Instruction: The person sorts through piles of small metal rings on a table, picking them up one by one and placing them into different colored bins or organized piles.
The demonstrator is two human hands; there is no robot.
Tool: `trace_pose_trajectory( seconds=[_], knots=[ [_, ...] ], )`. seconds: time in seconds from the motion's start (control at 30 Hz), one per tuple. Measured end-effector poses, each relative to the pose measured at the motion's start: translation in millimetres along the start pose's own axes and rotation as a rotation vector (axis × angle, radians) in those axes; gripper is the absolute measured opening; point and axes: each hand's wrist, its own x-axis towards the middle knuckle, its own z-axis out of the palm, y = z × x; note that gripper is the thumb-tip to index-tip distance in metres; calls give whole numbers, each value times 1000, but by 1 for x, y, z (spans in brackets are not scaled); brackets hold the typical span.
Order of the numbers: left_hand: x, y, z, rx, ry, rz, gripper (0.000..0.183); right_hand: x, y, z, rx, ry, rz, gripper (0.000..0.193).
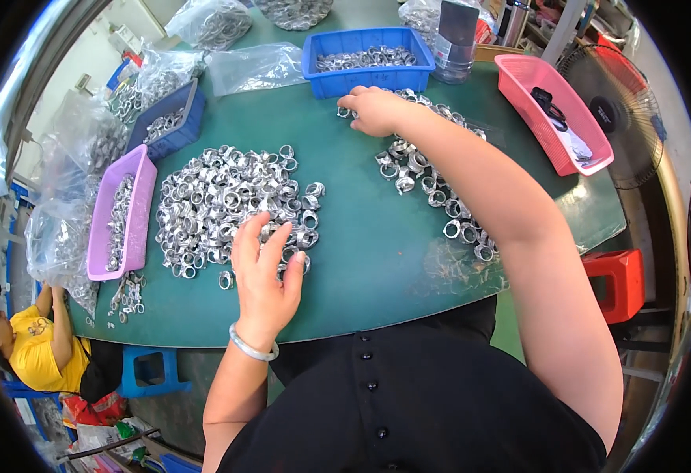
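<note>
L hand (265, 272) lying flat, fingers spread, on big ring pile (235, 206) at bench centre; R hand (377, 110) curling over rings by blue bin (367, 61), grip unclear. Most rings are remaining unsorted.

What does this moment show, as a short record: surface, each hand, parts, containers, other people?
surface: green table
left hand: left hand spread flat on the near edge of the large pile of metal rings
right hand: right hand reaching far, on the smaller row of rings, just before the blue bin
containers: purple tray left, pink basket right
bags: clear plastic bags at the far edge
other people: person in yellow, lower left
</note>
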Motion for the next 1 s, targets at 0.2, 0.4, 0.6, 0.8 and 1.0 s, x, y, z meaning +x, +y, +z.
trace_pose_trajectory(
  seconds=[0.2, 0.4, 0.6, 0.8, 1.0],
  knots=[
    [-10, 1, -11, -14, -33, -43, 35, 11, -21, 12, -29, -151, 105, 42],
    [-20, 1, -12, -61, -49, -73, 34, -54, -41, 11, 38, -198, -193, 31],
    [-21, 17, 2, -190, -126, -50, 35, -126, -52, 8, 328, -252, -252, 27],
    [-23, 30, 24, -241, -196, -18, 35, -145, -62, 21, 299, -65, -208, 26],
    [-20, 33, 35, -256, -198, -60, 36, -148, -62, 28, 343, 42, -274, 28]
  ],
)
